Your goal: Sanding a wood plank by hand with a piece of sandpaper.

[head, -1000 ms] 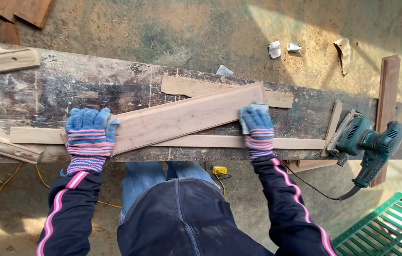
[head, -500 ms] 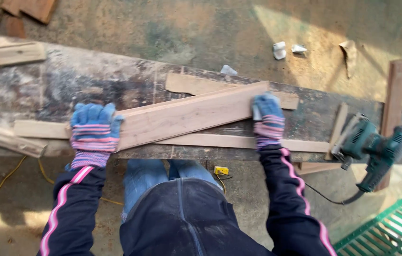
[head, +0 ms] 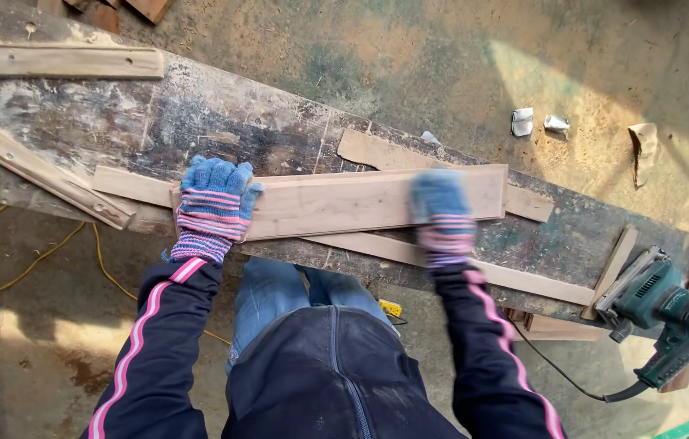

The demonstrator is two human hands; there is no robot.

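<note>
A long pale wooden plank (head: 344, 203) lies along a worn, stained workbench (head: 198, 122). My left hand (head: 213, 203), in a blue and pink striped knit glove, presses down on the plank's left end with its fingers over the far edge. My right hand (head: 440, 213), gloved the same way, rests palm down on the plank's right half and is blurred by motion. Whatever is under its fingers is hidden. A thin strip (head: 523, 280) lies beneath the plank along the bench's near edge.
A green electric sander (head: 669, 313) sits at the bench's right end with its black cord hanging down. Offcut boards (head: 369, 150) and slats (head: 36, 171) lie on the bench. A yellow cable (head: 28, 268) and crumpled paper scraps (head: 523, 122) lie on the dusty floor.
The plank has swung from a diagonal to nearly level with the bench. My right hand, with a pale sheet under its fingers, has slid left from the plank's right end. The camera has shifted left.
</note>
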